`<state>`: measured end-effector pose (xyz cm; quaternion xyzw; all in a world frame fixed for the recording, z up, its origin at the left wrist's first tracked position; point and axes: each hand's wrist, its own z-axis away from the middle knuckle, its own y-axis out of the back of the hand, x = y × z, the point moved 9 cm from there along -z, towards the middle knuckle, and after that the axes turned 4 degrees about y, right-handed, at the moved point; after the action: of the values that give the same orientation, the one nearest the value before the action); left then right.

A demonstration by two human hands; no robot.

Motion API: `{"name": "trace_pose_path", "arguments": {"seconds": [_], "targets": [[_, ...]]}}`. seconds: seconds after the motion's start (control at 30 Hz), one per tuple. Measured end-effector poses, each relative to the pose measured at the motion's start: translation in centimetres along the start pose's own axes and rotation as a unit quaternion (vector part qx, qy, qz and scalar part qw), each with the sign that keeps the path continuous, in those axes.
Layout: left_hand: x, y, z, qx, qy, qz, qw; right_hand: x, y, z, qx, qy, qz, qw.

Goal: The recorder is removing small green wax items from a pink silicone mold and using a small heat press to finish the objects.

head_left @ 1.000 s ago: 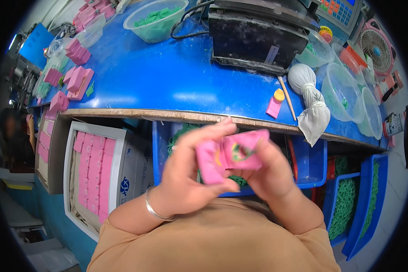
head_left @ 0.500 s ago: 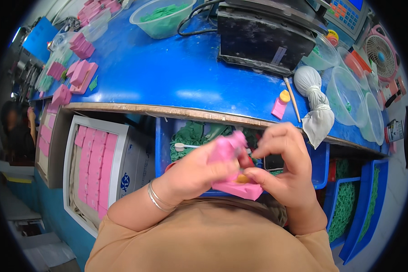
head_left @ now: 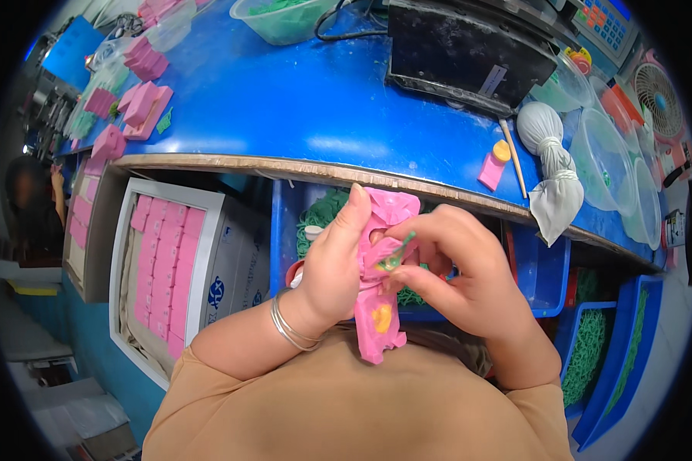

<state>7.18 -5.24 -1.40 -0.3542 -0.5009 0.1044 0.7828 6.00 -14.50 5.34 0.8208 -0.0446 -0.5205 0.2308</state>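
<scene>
My left hand (head_left: 332, 269) is wrapped around the left side of a pink rubber mould (head_left: 377, 326), holding it upright in front of my body. The mould is folded open, and a yellow patch shows on its lower part. A thin green piece (head_left: 392, 260), like a wax casting, stands out from the mould's middle. My right hand (head_left: 461, 269) has thumb and forefinger closed at that green piece, against the mould. Behind my hands, a blue drawer (head_left: 544, 276) contains green stringy scraps (head_left: 319, 215).
A white-edged box (head_left: 211, 269) of pink blocks stands at the left. On the blue worktop (head_left: 284, 115) are a black machine (head_left: 469, 58), a tied white cloth bag (head_left: 550, 169), a brush (head_left: 514, 157) and clear bowls (head_left: 592, 169). Another person (head_left: 31, 200) is at the far left.
The mould has turned upright and its opened inside shows, with the green piece now visible. My right hand has come in from beside the mould to that piece. The view has shifted slightly.
</scene>
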Motion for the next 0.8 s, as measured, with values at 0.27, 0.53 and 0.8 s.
{"name": "trace_pose_path", "arguments": {"seconds": [0.27, 0.53, 0.8], "targets": [[0.7, 0.1, 0.3, -0.075, 0.0, -0.054, 0.996, -0.9, -1.0, 0.9, -0.07, 0.091, 0.019, 0.993], [-0.2, -0.4, 0.0, -0.12, 0.022, 0.062, 0.991, 5.7, -5.1, 3.5, 0.027, -0.261, -0.594, 0.76], [-0.8, 0.4, -0.3, -0.062, 0.043, -0.006, 0.997, 1.8, 1.0, 2.0, 0.113, 0.008, -0.074, 0.991]]}}
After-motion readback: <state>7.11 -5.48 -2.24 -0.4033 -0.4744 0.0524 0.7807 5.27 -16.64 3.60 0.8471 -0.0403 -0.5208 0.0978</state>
